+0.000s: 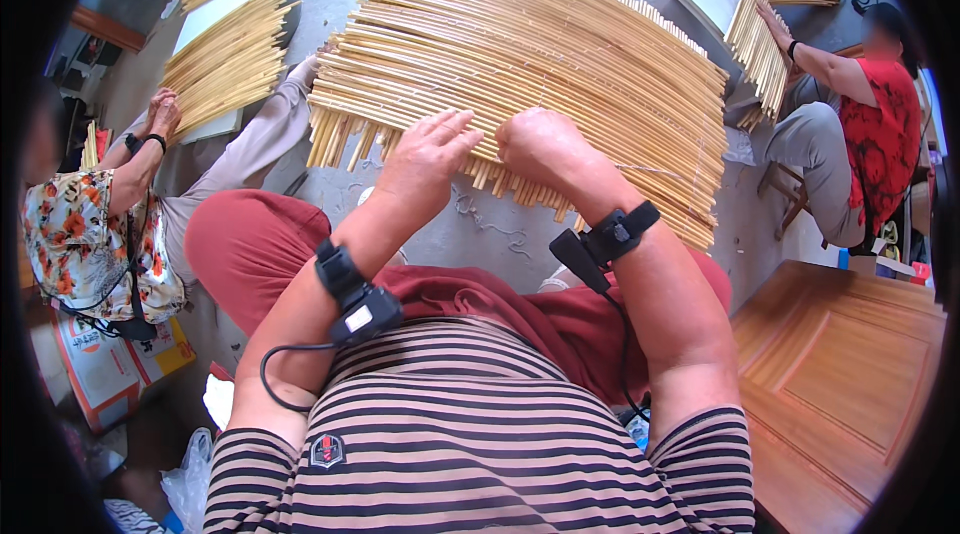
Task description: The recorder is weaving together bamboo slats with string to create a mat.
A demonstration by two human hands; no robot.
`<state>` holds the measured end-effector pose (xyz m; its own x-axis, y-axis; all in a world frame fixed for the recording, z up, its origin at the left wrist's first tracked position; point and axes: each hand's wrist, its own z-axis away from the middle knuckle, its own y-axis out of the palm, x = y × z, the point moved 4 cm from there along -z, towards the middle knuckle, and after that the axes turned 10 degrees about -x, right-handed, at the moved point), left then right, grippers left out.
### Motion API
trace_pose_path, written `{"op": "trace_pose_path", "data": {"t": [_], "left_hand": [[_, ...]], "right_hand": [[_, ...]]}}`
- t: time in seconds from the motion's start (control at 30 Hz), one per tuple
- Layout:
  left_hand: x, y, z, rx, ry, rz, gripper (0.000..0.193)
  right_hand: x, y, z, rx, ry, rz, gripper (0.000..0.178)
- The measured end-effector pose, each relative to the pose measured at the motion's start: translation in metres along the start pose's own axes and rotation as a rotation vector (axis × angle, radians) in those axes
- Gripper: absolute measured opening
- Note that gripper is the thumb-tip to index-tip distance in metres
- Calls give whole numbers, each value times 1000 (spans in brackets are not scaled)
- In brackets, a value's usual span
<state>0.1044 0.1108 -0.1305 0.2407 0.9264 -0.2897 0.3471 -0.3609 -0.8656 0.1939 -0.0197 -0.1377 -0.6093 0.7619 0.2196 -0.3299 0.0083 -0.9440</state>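
In front of me lies a wide mat of thin straw-coloured sticks (520, 44), with rows of light thread crossing it. My left hand (437, 156) is over the near edge of the mat, its fingers stretched out and no object visible in them. Just to its right, my right hand (540, 146) is closed above the same edge, fingers curled under. Whatever it holds, perhaps something thin, is hidden. The near stick ends (345, 139) stick out unevenly below the hands.
Loose thread (490, 219) lies on the grey floor below the mat. At left, a person in a flowered top handles another stick mat (230, 59); at right, a person in red touches a smaller one (757, 49). A wooden panel (850, 374) stands close on my right.
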Motion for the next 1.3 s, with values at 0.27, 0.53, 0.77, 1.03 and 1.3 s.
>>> {"op": "trace_pose_path", "data": {"t": [0.27,0.53,0.77,1.03,1.3], "left_hand": [[9,36,14,52,153,81,47],[13,38,13,64,120,140,52],[12,35,37,279,-332,578,27],[0,78,60,91,-1198,1976,63],[-18,17,-1,-120,-964,2008,59]], "right_hand": [[-3,-39,4,-144,112,-1049,17],[-77,-91,17,-901,69,-409,15],[6,-14,20,-256,-272,-62,43],[4,28,43,-240,-54,189,93],[8,-31,57,-765,-108,68,59]]}}
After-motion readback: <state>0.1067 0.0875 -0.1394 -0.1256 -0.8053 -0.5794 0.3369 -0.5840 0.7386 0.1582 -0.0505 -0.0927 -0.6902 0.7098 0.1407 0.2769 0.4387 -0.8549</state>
